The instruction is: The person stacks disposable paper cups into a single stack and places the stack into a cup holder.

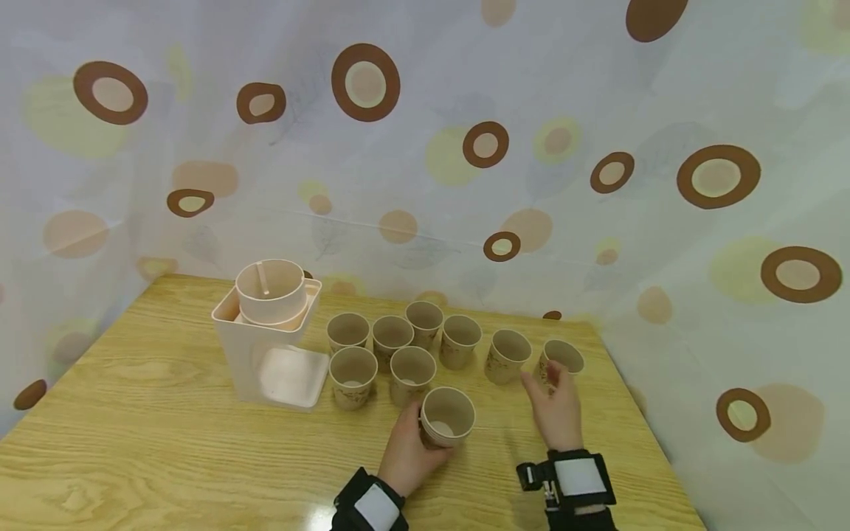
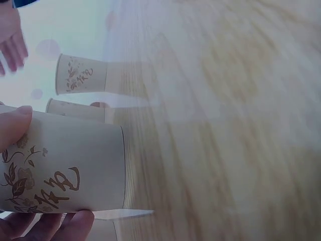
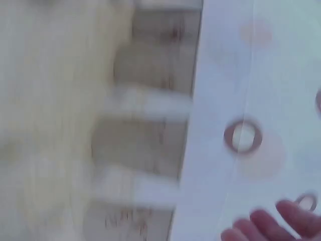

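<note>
Pale container point(image 1: 239, 361): left of the cup stack point(image 1: 448, 415), well apart. Standing cups point(image 1: 352, 377): mostly left of and behind the stack, upright. Left hand point(image 1: 408, 453): at the stack's left side, fingers and thumb curled round it; the stack's long axis is near upright. Rightmost cup point(image 1: 566, 352): upright, right of and behind the stack. Right hand point(image 1: 558, 413): the nearer to that cup, fingers loosely extended beside it, gripping nothing; contact unconfirmed. Writing: brown characters point(image 2: 59, 188) on the stack, reading uncertain.

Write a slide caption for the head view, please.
At a wood-grain table, the left hand grips a cup; the right hand is near the rightmost cup.
</note>
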The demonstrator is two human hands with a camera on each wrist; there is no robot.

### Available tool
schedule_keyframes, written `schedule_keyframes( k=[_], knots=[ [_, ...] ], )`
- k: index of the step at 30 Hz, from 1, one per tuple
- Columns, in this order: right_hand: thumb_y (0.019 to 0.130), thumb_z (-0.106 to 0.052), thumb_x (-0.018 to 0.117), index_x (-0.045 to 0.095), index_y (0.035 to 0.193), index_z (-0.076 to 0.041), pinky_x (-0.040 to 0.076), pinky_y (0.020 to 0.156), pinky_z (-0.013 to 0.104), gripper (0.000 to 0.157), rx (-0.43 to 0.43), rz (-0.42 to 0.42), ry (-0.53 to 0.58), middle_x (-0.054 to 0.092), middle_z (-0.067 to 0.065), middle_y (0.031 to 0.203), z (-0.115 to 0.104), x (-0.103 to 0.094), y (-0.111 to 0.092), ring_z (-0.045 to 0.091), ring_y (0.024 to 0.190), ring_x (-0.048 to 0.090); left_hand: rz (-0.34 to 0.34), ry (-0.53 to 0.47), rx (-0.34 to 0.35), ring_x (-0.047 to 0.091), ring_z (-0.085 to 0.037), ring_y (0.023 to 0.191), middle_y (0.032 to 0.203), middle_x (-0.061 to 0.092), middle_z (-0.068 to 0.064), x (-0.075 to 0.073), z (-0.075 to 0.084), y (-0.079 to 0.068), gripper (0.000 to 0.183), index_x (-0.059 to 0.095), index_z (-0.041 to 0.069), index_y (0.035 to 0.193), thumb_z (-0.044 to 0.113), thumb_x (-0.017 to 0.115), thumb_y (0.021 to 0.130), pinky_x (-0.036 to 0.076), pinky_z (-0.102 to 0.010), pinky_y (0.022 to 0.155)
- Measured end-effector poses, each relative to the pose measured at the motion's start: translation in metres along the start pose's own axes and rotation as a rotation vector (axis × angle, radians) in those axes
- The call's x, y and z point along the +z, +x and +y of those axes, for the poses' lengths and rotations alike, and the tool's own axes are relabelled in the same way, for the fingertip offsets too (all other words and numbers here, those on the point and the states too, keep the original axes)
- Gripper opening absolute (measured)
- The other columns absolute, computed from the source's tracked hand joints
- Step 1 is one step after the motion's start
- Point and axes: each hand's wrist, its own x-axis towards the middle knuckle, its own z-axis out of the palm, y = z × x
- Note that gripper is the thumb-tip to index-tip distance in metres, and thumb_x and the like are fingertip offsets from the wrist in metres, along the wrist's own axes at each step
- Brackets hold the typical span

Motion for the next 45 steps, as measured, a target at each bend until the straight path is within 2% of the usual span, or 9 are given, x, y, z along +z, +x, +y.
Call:
schedule_keyframes(
  k=[2,5,9,14,23,35,40,45],
  knots=[
    [0.091,-0.017,0.055,0.026,0.138,0.019,0.029,0.105,0.063,0.067,0.036,0.066,-0.02,0.03,0.043,0.138,0.006,-0.012,0.015,0.052,0.127,0.029,-0.003,-0.005,-0.008,0.053,-0.037,0.112,0.121,0.055,-0.025,-0.001,0.0,0.0,0.074,0.046,-0.005,0.126,0.01,0.082,0.063,0.046,-0.054,0.094],
    [0.088,-0.017,0.055,0.018,0.142,0.019,0.025,0.104,0.067,0.074,0.1,0.102,-0.1,0.021,0.045,0.141,0.019,-0.023,0.036,0.057,0.127,0.02,-0.004,0.0,-0.015,0.053,-0.037,0.111,0.121,0.055,-0.024,-0.002,-0.001,0.001,0.073,0.046,-0.006,0.125,0.01,0.082,0.063,0.047,-0.054,0.093],
    [0.086,-0.02,0.057,0.009,0.144,0.017,0.023,0.104,0.069,0.084,0.174,0.076,-0.193,0.015,0.045,0.144,0.036,-0.028,0.056,0.06,0.128,0.014,-0.009,-0.006,-0.025,0.054,-0.036,0.109,0.12,0.056,-0.024,-0.002,0.0,0.0,0.072,0.047,-0.005,0.124,0.01,0.082,0.063,0.047,-0.054,0.092],
    [0.083,-0.021,0.06,0.004,0.144,0.018,0.024,0.104,0.069,0.091,0.211,0.044,-0.233,0.014,0.047,0.143,0.047,-0.027,0.069,0.061,0.128,0.015,-0.007,-0.002,-0.024,0.055,-0.036,0.109,0.119,0.056,-0.024,-0.001,0.002,-0.001,0.071,0.047,-0.005,0.123,0.01,0.082,0.063,0.047,-0.054,0.092],
    [0.085,-0.025,0.059,0.002,0.144,0.017,0.027,0.103,0.069,0.093,0.276,-0.002,-0.213,0.013,0.047,0.142,0.051,-0.018,0.076,0.061,0.126,0.017,0.005,0.012,-0.015,0.054,-0.037,0.11,0.118,0.057,-0.024,0.0,0.001,-0.002,0.071,0.049,-0.007,0.121,0.008,0.083,0.061,0.045,-0.055,0.094],
    [0.085,-0.029,0.06,0.01,0.142,0.019,0.03,0.103,0.066,0.09,0.335,0.06,-0.221,0.021,0.046,0.139,0.056,-0.009,0.081,0.059,0.124,0.022,0.003,0.041,-0.006,0.054,-0.036,0.11,0.118,0.056,-0.022,-0.001,0.0,-0.002,0.07,0.049,-0.005,0.121,0.011,0.083,0.062,0.046,-0.054,0.094],
    [0.085,-0.028,0.061,0.012,0.142,0.017,0.032,0.103,0.065,0.088,0.341,0.087,-0.182,0.023,0.046,0.138,0.058,-0.008,0.082,0.057,0.124,0.025,-0.003,0.044,-0.008,0.054,-0.036,0.11,0.118,0.056,-0.022,-0.001,0.002,-0.002,0.071,0.049,-0.005,0.122,0.012,0.083,0.062,0.046,-0.054,0.094],
    [0.084,-0.024,0.062,0.007,0.143,0.015,0.033,0.103,0.065,0.09,0.337,0.091,-0.094,0.022,0.046,0.14,0.061,-0.007,0.08,0.057,0.123,0.028,-0.003,0.044,-0.017,0.054,-0.037,0.11,0.118,0.056,-0.023,-0.002,0.002,-0.002,0.071,0.048,-0.006,0.122,0.011,0.083,0.062,0.046,-0.054,0.093]
  ],
)
